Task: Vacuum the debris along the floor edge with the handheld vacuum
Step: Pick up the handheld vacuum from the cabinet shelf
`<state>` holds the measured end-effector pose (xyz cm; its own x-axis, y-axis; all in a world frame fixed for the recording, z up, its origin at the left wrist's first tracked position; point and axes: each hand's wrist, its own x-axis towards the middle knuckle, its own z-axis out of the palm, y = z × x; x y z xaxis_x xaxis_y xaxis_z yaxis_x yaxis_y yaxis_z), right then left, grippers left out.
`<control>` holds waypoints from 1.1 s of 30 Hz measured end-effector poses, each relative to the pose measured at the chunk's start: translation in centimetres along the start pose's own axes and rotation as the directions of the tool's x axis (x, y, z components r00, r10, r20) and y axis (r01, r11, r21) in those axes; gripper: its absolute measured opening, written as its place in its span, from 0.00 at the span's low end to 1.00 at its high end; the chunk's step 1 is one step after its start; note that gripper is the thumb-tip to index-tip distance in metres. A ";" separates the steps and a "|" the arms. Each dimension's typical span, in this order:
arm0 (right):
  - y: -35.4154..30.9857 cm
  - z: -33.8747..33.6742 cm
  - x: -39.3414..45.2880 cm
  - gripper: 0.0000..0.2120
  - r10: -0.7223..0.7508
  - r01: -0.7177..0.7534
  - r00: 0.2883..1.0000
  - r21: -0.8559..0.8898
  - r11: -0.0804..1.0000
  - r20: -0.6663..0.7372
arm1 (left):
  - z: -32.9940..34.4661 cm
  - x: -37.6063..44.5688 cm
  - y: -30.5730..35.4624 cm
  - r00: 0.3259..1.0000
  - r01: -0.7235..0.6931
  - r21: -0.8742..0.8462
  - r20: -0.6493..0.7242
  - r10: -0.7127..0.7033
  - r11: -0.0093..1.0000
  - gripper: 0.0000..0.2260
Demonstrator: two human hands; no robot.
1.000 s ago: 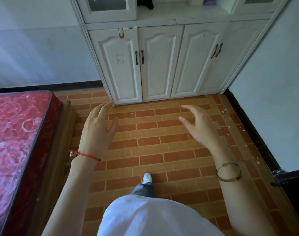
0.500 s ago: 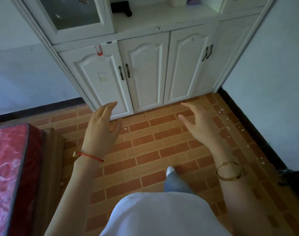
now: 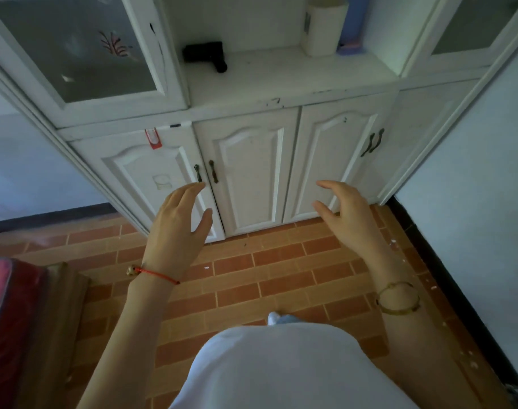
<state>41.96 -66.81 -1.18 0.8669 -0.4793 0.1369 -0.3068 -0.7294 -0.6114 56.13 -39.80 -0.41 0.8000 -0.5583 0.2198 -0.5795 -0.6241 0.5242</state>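
Observation:
A black handheld vacuum (image 3: 206,56) lies on the white cabinet's open shelf (image 3: 281,81), well above and beyond both hands. My left hand (image 3: 176,228) hovers with relaxed, straight fingers in front of the lower left cabinet door, holding nothing. My right hand (image 3: 344,215) floats with loosely bent fingers before the middle doors, also holding nothing. White debris specks (image 3: 429,284) dot the brick-pattern floor along the black skirting on the right wall.
A white cup-like container (image 3: 322,28) stands on the shelf right of the vacuum. A red mattress on a wooden frame (image 3: 12,314) fills the lower left. The right wall with its black skirting (image 3: 446,278) closes off that side. My white shoe (image 3: 274,318) stands on the floor.
The view has tilted up and closer to the cabinet, revealing the shelf and vacuum. Both hands have risen from over the floor to in front of the lower doors.

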 end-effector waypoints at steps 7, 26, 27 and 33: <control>2.4 -2.1 14.1 0.22 -0.109 0.109 0.994 -0.008 0.994 0.015 | 1.9 10.4 0.4 0.996 0.050 0.008 -0.073 -0.049 0.999 0.21; 2.6 4.5 38.7 0.21 -0.175 0.172 0.983 0.055 0.984 0.052 | 5.0 33.3 -5.8 0.993 0.038 0.018 -0.109 -0.036 0.999 0.22; 2.3 4.7 40.0 0.21 -0.181 0.178 0.983 0.056 0.982 0.045 | 5.0 34.5 -6.1 0.993 0.028 0.016 -0.111 -0.026 0.999 0.22; 1.3 6.6 45.4 0.21 -0.172 0.170 0.984 0.066 0.983 0.036 | 4.9 40.1 -7.8 0.995 -0.029 0.020 -0.098 0.031 0.999 0.21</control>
<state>83.49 -86.25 -0.92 0.9202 -0.3287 0.2125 -0.1286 -0.7667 -0.6290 91.98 -60.04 0.31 0.7933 -0.5206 0.3155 -0.6052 -0.6186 0.5010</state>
